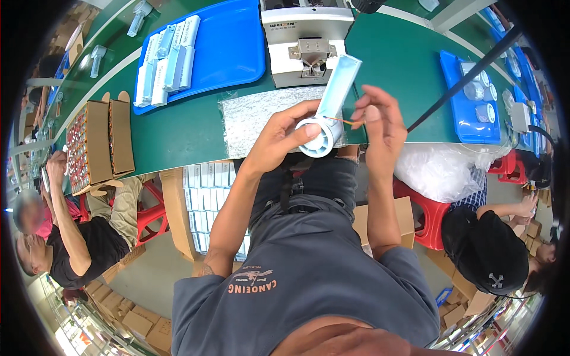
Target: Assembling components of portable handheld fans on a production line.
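Observation:
My left hand (279, 133) is closed round the round grille end of a light blue plastic fan housing (339, 86). Its long, hollow handle points up and away, toward the bench machine. A thin orange-red wire (343, 121) runs out sideways where the handle meets the round end. My right hand (383, 118), just right of the housing, has its thumb and a finger pinched at the end of that wire, the other fingers curled loosely. Under the housing lies a silvery, bubbly plastic sheet (240, 121) on the green table. How the wire is fixed inside the housing cannot be made out.
A grey-white bench machine (309, 44) stands ahead. Left of it, a blue tray (237, 35) holds several white and light blue parts. Cartons of small cylinders (89, 142) sit at the left edge; another blue tray (460, 127) is right. Co-workers sit on both sides.

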Tool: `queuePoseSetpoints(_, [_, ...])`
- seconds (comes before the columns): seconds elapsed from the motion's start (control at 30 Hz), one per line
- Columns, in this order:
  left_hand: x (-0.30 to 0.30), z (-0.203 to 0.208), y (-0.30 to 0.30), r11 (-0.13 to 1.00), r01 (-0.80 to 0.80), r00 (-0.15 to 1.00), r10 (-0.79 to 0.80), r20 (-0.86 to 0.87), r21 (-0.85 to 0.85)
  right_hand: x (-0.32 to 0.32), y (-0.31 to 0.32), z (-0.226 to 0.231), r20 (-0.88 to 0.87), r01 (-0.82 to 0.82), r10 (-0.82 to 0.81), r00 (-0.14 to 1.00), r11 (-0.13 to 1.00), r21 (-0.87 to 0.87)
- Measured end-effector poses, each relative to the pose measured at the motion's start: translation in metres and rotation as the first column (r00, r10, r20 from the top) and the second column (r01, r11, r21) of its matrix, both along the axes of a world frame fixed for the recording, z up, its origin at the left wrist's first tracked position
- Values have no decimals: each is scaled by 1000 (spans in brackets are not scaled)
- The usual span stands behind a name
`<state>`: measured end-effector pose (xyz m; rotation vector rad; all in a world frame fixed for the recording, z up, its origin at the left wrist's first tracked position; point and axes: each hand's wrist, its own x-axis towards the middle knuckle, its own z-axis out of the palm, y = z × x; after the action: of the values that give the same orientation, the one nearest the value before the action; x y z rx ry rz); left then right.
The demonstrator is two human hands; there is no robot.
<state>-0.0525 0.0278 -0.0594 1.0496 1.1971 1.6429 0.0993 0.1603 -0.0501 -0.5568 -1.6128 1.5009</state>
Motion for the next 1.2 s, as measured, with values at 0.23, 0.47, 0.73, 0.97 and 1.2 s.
queuePoseSetpoints(0.23, [-12,-1,-14,956,278,955,-264,137,-90,17,4,49,198,-214,280,939,930,-298])
queuePoseSetpoints(0.47, [32,38,-28,956,274,934,-291,-209,-104,64,12,78,207,-345,381,901,919,-191])
queuePoseSetpoints(0.73, [42,53,-11,998,48,920,-63,-386,-47,105,116,101,231,90,-88,969,996,2])
queuePoseSetpoints(0.97, [0,19,-34,928,-370,728,270,-630,-31,-5,250,65,527,-137,104,844,990,24])
queuePoseSetpoints(1.2, [-12,-7,-55,810,-586,543,429,-722,41,-97,315,27,799,-437,414,436,874,-213])
